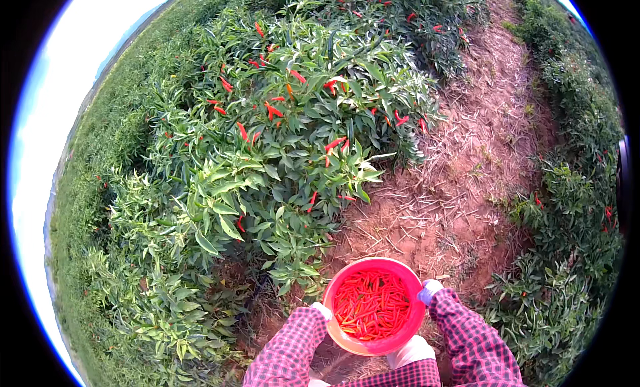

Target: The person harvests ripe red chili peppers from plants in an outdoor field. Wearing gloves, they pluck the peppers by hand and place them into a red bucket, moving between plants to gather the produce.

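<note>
Low in the view, a round pinkish-red plastic bucket (372,265) is held in front of my body. Many slim red chilli peppers (371,305) cover its inside, a few of them more orange. My left hand (322,311), in a white glove, grips the bucket at its left side; the fingers are mostly hidden. At the upper right of the rim my right hand (430,290), in a pale glove, is closed on it. Left of and beyond the bucket, a leafy chilli plant (295,172) bears ripe red chillies (272,111) and long green ones.
A reddish dirt path (470,172) strewn with dry straw runs ahead on the right. Another row of chilli plants (565,197) borders it. Dense green plants (120,227) stretch away to the left. Below the bucket shows checked cloth (400,374) of my clothing.
</note>
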`<state>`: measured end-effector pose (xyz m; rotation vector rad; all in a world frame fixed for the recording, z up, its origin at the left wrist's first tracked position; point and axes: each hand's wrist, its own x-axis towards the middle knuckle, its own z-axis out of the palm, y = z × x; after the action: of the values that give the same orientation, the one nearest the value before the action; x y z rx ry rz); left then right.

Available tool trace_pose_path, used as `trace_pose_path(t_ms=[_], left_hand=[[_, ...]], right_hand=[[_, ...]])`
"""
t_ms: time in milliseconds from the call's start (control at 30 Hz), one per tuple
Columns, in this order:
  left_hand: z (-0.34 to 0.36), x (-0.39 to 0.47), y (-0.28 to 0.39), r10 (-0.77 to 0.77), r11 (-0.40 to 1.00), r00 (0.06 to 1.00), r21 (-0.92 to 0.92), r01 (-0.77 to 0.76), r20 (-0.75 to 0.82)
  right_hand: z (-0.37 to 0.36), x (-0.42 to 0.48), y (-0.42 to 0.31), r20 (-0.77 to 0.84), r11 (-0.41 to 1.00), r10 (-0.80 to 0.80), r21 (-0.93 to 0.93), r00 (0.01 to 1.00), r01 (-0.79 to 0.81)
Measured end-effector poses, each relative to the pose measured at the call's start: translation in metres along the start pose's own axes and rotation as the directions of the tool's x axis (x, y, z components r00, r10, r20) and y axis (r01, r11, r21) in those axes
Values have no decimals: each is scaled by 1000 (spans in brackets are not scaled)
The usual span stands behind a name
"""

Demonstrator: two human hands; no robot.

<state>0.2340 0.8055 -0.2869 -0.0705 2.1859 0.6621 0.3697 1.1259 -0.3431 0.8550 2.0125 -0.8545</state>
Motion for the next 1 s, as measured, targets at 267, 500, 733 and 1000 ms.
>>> trace_pose_path(t_ms=[267,500,733,1000], left_hand=[[106,86,172,80,979,997,188,-79,3],[161,155,150,53,998,995,45,-49,-81],[110,61,111,308,949,945,-106,-296,114],[-3,-46,-115,-132,889,927,-455,-46,-351]], right_hand=[[-99,32,123,-399,887,97,449,912,103],[-82,128,175,-417,551,76,774,905,311],[-106,122,174,-369,750,366,660,854,-36],[-10,-73,-97,-326,747,-423,403,845,530]])
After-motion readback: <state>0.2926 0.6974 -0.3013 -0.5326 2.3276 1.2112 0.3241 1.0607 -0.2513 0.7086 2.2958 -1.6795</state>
